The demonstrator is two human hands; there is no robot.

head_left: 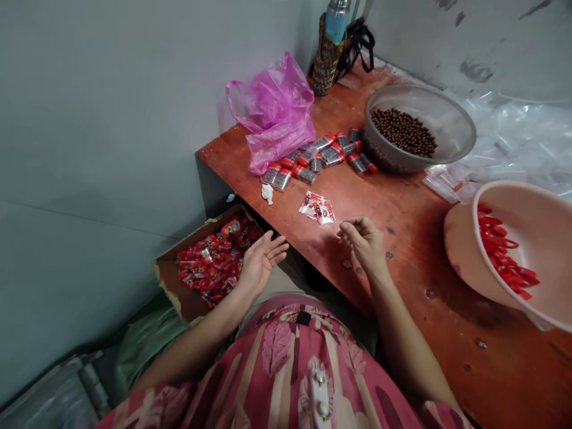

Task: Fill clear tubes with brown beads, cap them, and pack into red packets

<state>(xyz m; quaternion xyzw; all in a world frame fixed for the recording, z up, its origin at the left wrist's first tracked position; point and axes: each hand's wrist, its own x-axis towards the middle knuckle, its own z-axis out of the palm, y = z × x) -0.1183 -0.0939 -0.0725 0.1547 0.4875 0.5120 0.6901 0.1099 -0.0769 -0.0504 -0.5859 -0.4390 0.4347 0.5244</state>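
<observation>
Red plastic sachets — scuffed orange wooden table — grey wall

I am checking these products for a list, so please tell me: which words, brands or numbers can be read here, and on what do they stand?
No text is clearly readable.
Small red-and-white packets on the table: print too small to read.
Red packets in the cardboard box: print too small to read.
Red-capped tubes: any print too small to read.
</observation>
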